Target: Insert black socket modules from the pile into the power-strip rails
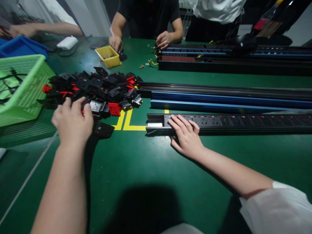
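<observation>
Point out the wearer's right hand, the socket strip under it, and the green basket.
Right hand (189,139): head view, on the back of the hand.
Socket strip (227,121): head view, on its socketed top.
Green basket (34,86): head view, on its outer side wall.

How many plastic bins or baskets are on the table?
3: a green basket left of the socket-module pile, a blue bin behind that basket, and a yellow bin by a co-worker's hand. Others may be hidden.

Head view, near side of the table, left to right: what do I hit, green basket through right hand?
Green basket → left hand → loose black piece → yellow marking → right hand, fingers over the socket strip.
</observation>
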### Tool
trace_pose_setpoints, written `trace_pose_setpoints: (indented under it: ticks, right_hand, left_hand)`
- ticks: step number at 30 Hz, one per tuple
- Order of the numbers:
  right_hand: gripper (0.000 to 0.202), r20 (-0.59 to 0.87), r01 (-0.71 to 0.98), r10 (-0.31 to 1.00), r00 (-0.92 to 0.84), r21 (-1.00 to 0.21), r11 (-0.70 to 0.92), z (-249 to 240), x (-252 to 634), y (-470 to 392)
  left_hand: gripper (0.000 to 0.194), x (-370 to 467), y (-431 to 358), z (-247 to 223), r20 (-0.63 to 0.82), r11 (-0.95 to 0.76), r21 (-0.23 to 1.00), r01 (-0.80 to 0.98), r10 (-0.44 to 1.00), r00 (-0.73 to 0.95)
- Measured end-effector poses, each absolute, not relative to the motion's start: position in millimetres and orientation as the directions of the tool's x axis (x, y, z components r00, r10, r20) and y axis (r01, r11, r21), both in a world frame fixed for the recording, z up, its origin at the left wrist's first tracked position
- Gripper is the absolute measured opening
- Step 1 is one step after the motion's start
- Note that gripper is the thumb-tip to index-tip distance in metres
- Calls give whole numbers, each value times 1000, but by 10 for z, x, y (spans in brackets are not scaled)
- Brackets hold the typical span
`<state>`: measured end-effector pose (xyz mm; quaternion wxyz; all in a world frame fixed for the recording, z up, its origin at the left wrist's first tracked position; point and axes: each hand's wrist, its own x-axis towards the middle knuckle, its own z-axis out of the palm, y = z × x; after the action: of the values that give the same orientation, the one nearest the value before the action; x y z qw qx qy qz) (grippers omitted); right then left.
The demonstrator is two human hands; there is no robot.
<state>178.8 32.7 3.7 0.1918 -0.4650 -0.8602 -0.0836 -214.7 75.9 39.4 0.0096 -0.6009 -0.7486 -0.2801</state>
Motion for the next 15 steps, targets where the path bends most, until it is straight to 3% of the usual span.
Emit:
trace_pose_setpoints:
  ticks: [3,7,15]
  right_hand:
    - [62,411,832,767,-493,-34,553,38,1791,328]
    - [64,400,834,771,-496,-28,551,37,1791,327]
    - [65,401,838,773,-492,-21,545,30,1787,331]
  left_hand:
    - [68,-2233,759,286,213,311,340,887,893,-395]
    - [69,-2151,760,283,141,329,235,914,919,-367]
    - [70,-1907,745,401,18,407,235,883,906,-423]
